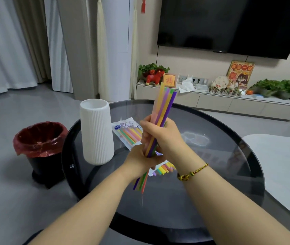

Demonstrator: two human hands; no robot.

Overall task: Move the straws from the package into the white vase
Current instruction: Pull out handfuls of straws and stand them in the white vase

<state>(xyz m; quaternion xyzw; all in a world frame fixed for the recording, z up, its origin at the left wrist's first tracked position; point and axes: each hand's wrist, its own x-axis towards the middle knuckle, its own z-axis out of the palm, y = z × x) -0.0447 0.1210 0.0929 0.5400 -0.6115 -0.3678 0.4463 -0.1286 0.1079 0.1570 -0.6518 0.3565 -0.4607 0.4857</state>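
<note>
Gripping a bundle of colourful straws [163, 110] upright, both hands, left hand [140, 160] below right hand [160, 137], close around it above the glass table [211, 174], beside the white vase [96, 131] and straw package [128, 131].

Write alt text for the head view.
Both hands, left below right, grip a bundle of coloured straws above a round glass table. A white vase stands to their left, the package lies behind, still holding straws.

Round dark glass table [220, 174]; black bin with red liner [40, 138] beside it; wall-mounted television [229, 23]; low cabinet [229, 103] bearing potted plants [278, 87].
</note>
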